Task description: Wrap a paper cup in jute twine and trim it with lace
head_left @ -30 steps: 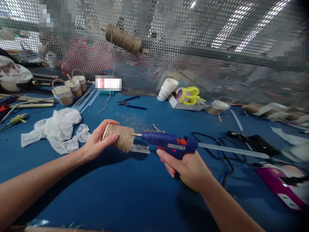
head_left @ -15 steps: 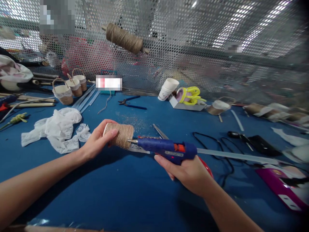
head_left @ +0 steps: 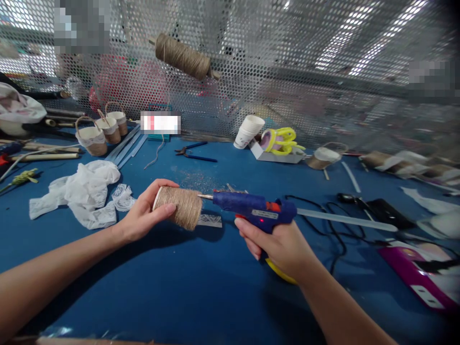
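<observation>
Nearest the person's body, the right hand (head_left: 278, 242) is gripping a blue glue gun (head_left: 239, 205), its fingers closing round the handle, while a small red light is glowing on the gun's side. A long, clear glue stick (head_left: 348, 218) is jutting out of the back. I'm reading the clock from the twine-wrapped cup (head_left: 184, 207), with twelve pointing straight ahead, so the gun is sitting at three o'clock. Farther out, just past three, a black cord (head_left: 339, 237) is looping across the blue worktop (head_left: 179, 297). At four o'clock a lace strip (head_left: 211, 221) is lying flat, partly hiding behind the cup.

The left hand (head_left: 145, 213) is holding that cup from nine o'clock, fingers spreading only to the cup's width and thumb pressing on the twine. The cup is tilting on its side above the worktop, and the gun's nozzle is pointing at its three o'clock end; I can't tell whether they're touching.

Beyond, a heap of white lace (head_left: 84, 191) is sprawling towards nine, and pliers (head_left: 201, 157) are lying open just past twelve. Three small baskets (head_left: 94, 144) are standing at ten, stacked paper cups (head_left: 247, 135) are leaning between one and two, and a twine roll (head_left: 183, 56) is hanging at twelve before a perforated screen (head_left: 215, 108).
</observation>
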Tool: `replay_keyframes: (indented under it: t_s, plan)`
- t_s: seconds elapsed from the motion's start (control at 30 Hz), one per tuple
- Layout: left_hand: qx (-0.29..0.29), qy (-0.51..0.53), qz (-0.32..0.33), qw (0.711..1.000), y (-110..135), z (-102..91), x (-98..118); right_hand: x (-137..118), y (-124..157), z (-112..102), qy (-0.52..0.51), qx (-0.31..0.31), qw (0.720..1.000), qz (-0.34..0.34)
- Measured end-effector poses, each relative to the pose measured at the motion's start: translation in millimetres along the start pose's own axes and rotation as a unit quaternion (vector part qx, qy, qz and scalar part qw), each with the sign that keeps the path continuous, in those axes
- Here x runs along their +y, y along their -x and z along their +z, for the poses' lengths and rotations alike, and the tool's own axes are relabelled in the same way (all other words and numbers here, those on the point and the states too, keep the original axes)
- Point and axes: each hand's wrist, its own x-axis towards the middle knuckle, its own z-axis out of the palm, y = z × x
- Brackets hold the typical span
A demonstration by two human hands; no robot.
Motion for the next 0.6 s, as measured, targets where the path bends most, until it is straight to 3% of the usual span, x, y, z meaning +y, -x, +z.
replay_keyframes:
  t_s: [0.4, 0.6]
  plan:
    - [0.002, 0.008, 0.006, 1.000, 0, -2.7, -3, -12, 6, -3, 0.031, -0.013, 0.999, 0.015]
    - [-0.001, -0.022, 0.016, 1.000, -1, -1.3, 2, -9, 3, -3, 0.037, -0.009, 0.999, -0.008]
